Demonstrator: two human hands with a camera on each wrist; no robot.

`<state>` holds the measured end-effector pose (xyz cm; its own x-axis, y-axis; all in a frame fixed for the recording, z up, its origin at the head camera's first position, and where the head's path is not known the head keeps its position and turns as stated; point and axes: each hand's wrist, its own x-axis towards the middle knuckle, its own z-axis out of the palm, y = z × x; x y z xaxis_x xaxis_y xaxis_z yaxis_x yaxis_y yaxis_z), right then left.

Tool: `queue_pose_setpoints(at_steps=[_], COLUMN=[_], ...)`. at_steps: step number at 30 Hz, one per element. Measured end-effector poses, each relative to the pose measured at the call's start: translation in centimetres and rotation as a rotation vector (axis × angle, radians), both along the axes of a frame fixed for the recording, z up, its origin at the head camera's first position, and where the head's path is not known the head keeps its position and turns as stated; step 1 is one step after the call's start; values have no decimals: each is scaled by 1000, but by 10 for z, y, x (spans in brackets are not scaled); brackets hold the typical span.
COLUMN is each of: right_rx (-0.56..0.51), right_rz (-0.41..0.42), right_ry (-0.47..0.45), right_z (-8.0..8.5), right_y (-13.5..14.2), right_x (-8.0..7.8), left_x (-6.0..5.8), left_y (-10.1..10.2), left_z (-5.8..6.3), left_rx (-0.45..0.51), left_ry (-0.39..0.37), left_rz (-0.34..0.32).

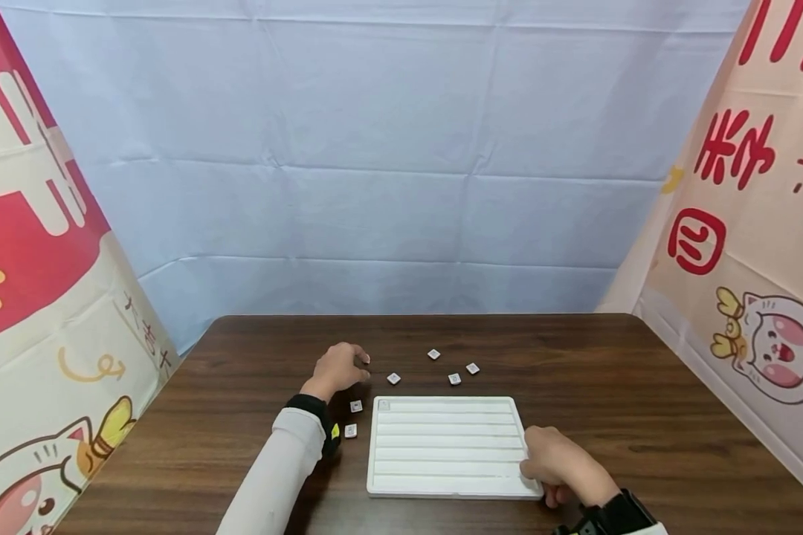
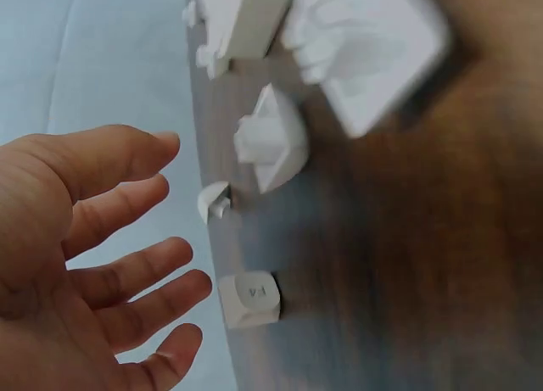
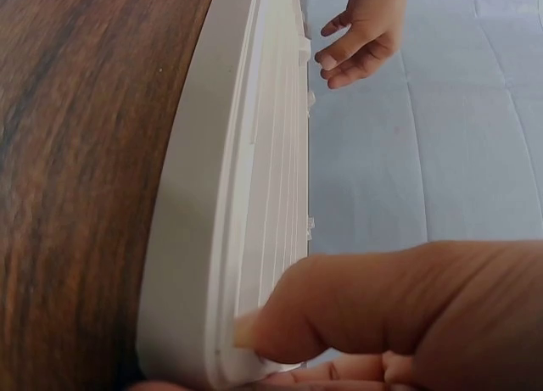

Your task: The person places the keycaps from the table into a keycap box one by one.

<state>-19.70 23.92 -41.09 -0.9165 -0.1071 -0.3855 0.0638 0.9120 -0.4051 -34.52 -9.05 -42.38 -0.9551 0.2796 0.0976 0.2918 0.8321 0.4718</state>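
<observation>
Grips white tray [image 1: 448, 446] at corner with right hand [image 1: 562, 464]; holds left hand [image 1: 337, 369] loosely spread over table [image 1: 642, 416], with 4 keycaps [image 1: 454, 379] right of it, 2 on nearer side.
</observation>
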Motion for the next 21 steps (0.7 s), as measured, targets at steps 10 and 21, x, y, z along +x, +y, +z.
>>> queue_pose_setpoints(at_steps=[10, 21], right_rx=[20, 6], right_rz=[6, 5], right_ry=[30, 31], right_z=[1, 3], right_y=[-1, -1], right_x=[2, 3], left_x=[-10, -21], left_y=[-8, -6], left_z=[-5, -7], left_rx=[40, 30], left_ry=[-66, -46], left_rz=[57, 44])
